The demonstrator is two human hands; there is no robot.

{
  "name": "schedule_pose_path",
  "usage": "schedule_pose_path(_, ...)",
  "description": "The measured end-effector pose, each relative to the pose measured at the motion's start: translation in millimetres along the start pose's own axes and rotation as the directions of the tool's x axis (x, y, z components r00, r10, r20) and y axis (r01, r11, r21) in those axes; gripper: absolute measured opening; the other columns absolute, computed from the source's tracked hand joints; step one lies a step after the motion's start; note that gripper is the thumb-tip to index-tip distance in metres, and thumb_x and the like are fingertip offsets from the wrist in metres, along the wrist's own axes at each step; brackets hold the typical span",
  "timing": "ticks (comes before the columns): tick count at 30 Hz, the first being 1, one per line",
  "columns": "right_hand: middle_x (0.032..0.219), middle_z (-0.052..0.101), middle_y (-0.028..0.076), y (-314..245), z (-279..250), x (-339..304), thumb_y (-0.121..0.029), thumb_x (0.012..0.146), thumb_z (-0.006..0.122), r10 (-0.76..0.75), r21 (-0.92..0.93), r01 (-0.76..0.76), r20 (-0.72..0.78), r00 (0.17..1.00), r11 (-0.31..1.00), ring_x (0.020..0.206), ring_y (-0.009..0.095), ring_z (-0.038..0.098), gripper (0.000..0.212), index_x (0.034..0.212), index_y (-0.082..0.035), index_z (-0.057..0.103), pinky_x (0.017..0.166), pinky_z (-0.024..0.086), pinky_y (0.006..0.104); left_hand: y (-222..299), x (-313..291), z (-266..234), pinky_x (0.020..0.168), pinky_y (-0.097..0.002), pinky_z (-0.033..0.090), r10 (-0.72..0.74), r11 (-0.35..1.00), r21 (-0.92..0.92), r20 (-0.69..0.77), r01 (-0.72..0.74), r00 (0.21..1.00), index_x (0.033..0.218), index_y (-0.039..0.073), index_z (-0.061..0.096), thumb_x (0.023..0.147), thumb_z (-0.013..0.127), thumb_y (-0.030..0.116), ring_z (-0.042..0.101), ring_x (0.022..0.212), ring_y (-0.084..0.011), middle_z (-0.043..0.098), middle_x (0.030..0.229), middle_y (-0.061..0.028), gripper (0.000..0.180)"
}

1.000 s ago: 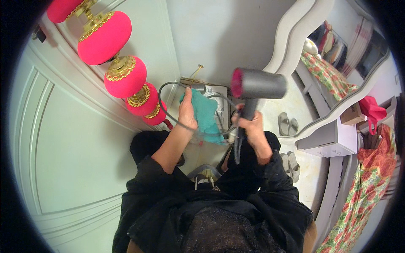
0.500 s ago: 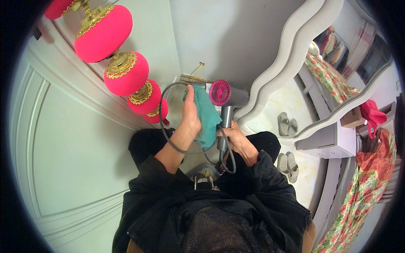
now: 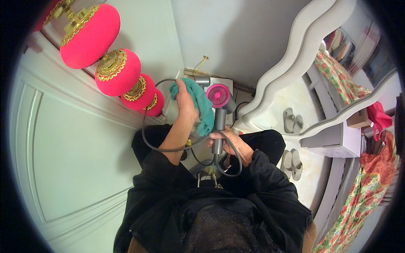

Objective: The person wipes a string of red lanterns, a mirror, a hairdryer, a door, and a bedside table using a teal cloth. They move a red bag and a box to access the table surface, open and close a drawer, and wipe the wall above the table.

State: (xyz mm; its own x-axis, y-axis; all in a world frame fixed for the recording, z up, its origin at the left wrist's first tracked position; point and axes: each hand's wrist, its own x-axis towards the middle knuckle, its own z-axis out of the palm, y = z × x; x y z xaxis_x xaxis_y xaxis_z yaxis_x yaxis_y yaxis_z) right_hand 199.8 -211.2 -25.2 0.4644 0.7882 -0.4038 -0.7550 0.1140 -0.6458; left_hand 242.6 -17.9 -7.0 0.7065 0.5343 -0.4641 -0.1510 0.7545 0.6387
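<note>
Holding hair dryer [image 3: 220, 120] and teal cloth [image 3: 199, 101] well apart from cardboard box [image 3: 357, 119].

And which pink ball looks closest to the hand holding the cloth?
The bottom ball, nearest the left hand here; the others hang higher and look bigger.

The person's two arms [image 3: 154, 170] reached far, angled toward each other. The left hand [image 3: 187, 105] was held farther out on a bare forearm [image 3: 174, 139], thumb [image 3: 181, 87] pointing far, other fingers hidden. The right hand [image 3: 237, 145], nearer, had its fingers [image 3: 212, 142] curled in a firm grip.
</note>
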Motion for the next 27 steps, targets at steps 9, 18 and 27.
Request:
schedule_pose_path(9, 0.073, 0.059, 0.005, -23.9, -6.8, -2.3, -0.015, 0.082, 0.074, 0.048, -0.104, -0.067, -0.184, 0.982, 0.992, 0.062, 0.012, 0.054, 0.023, 0.093, 0.002, 0.063, 0.056, 0.044, 0.0263, 20.9, 9.7, -27.8, 0.073, -0.0491, 0.047, 0.401, 0.244, 0.662, 0.597, -0.709, 0.695, 0.093, -0.005, 0.053, 0.102, 0.045, 0.045, 0.062, 0.077, -0.0372, 0.062, 0.085, -0.0189, 0.052)
schedule_pose_path(18, 0.069, 0.059, 0.002, -41.7, -26.4, 17.5, -0.011, 0.078, 0.076, -0.049, -0.189, 0.004, -0.236, 0.971, 0.982, 0.056, 0.012, 0.057, 0.029, 0.1, 0.0, 0.061, 0.05, 0.047, 0.025, 54.1, 37.5, -45.5, 0.063, -0.0522, 0.052, -0.132, -0.618, 0.567, 0.607, -0.544, 0.783, 0.067, -0.002, 0.063, 0.097, 0.051, 0.045, 0.064, 0.064, -0.0432, 0.064, 0.07, -0.0231, 0.057)
schedule_pose_path(27, 0.071, 0.062, 0.004, -85.3, -60.7, 88.8, -0.011, 0.073, 0.076, -0.348, -0.311, 0.238, -0.372, 0.861, 0.92, 0.062, 0.015, 0.059, 0.022, 0.089, -0.003, 0.064, 0.058, 0.05, 0.03, -38.5, 52.6, -127.4, 0.083, -0.0499, 0.053, -0.707, -0.474, 0.422, 0.341, -0.773, 0.62, 0.097, 0.004, 0.07, 0.091, 0.058, 0.039, 0.068, 0.095, -0.0369, 0.068, 0.101, -0.0228, 0.038)
